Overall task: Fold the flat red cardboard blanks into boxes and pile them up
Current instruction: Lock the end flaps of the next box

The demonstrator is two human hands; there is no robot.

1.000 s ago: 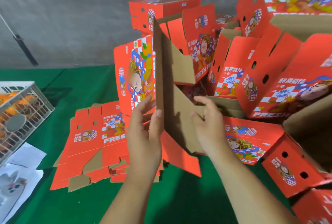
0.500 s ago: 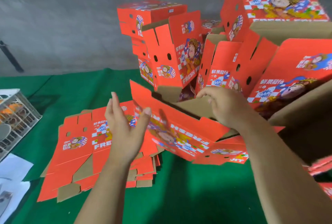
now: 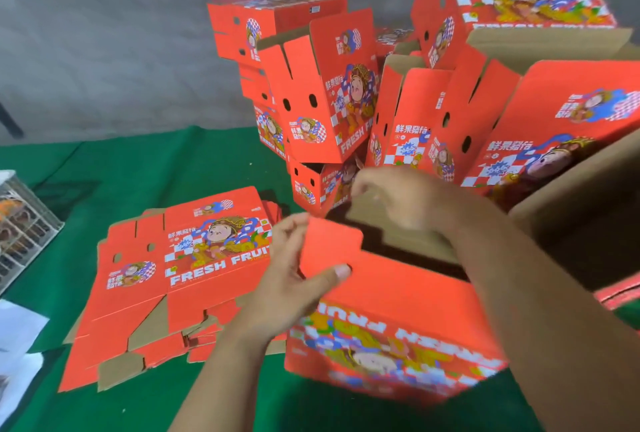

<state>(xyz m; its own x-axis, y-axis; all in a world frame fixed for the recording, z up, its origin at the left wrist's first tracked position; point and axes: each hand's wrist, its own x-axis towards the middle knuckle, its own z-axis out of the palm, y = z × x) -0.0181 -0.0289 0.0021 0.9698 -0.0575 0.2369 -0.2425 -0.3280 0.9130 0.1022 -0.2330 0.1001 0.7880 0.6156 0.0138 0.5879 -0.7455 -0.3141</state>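
Desk (image 3: 166, 168): green cover, carrying all your cardboard.
Pile of folded boxes (image 3: 450, 85): stacked at the back right, just behind your hands.
Box in progress (image 3: 398, 324): in front of you, top open, print upside down to you.
Stack of flat blanks (image 3: 173, 279): on your left, just beside the box.
Wire crate (image 3: 24, 224): far left edge.
Left hand (image 3: 294, 279): you pinch a red side flap (image 3: 329, 248), thumb on its face.
Right hand (image 3: 398, 199): fingers curled over a brown inner flap (image 3: 408, 241); the grip is blurred.
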